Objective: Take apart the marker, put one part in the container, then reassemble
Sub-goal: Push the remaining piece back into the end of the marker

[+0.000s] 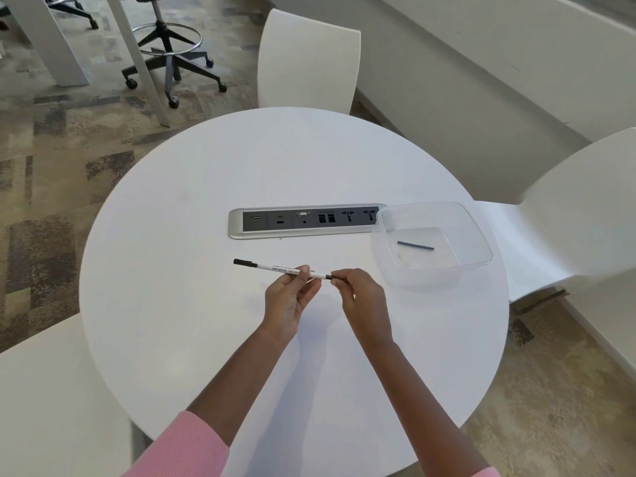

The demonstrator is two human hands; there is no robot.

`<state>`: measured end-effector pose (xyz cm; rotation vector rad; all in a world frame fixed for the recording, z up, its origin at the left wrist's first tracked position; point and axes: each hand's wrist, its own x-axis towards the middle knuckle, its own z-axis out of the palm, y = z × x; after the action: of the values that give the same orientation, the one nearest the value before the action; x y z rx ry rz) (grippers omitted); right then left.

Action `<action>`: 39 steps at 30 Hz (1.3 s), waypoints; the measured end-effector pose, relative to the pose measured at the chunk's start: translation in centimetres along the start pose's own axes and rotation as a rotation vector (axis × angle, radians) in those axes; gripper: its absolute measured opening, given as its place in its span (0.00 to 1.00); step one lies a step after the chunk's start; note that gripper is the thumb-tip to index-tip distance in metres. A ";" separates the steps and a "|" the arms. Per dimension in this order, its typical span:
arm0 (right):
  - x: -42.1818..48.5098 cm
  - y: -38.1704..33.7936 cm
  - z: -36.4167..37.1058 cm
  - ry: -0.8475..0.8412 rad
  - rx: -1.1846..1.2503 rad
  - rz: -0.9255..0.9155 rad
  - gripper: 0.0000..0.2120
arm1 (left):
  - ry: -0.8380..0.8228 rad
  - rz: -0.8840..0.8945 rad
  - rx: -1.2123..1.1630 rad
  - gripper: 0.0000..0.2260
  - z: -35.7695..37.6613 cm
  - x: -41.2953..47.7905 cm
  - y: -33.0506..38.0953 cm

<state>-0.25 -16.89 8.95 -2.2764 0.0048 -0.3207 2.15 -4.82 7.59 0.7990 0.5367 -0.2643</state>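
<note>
We see two bare hands above a round white table [206, 201], both on one marker [275, 268]. The left hand [287, 301] grips the white barrel near its middle, fingers closed around it. The right hand [359, 297] pinches the dark right end of the marker between the fingertips. The marker lies almost level in the air, its black end [245, 263] pointing left and free of both hands. The two hands are close together but do not touch each other.

To the right stands a clear container [478, 242], at the table's right side. Inside it, on the bottom, lies a thin dark rod [415, 245]. The container's far left corner covers the right end of a socket strip [303, 220] set in the table. Both wrists come out of pink sleeves [186, 449]. White chairs [308, 60] stand around the table.
</note>
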 end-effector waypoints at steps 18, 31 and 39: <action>-0.3 0.1 0.4 -0.098 -0.020 0.159 0.11 | -0.015 0.011 0.034 0.04 0.2 -0.6 -0.7; -1.2 -0.1 -0.6 -0.208 -0.309 -0.086 0.12 | -0.025 0.048 0.102 0.04 -0.1 -1.0 -0.2; -0.8 0.0 -0.9 -0.231 -0.145 0.026 0.12 | -0.036 0.041 0.105 0.04 0.1 -1.7 -0.2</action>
<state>-1.21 -17.47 9.33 -2.4428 -0.0637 -0.0433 0.72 -5.02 8.47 0.9051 0.4751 -0.2702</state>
